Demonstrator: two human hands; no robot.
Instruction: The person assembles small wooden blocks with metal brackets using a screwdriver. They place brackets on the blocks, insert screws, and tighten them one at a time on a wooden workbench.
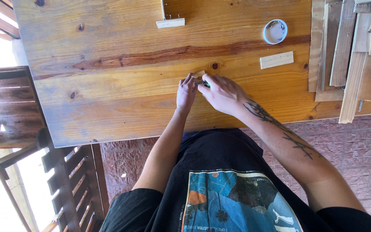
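Observation:
Both my hands meet near the middle of a varnished wooden tabletop (pixel 121 64). My left hand (pixel 186 93) has its fingertips on a small pale wooden block (pixel 200 74), mostly hidden under the fingers. My right hand (pixel 222 93) grips a small tool with a green and dark tip (pixel 203 83), pressed against the block. How the tool touches the wood is hidden by the fingers.
A pale wood strip (pixel 276 60) and a round white lid with small metal parts (pixel 275 31) lie to the right. Another small block with nails (pixel 170 22) sits at the far edge. Scrap boards (pixel 348 47) are stacked at right; a wooden chair (pixel 18 111) stands left.

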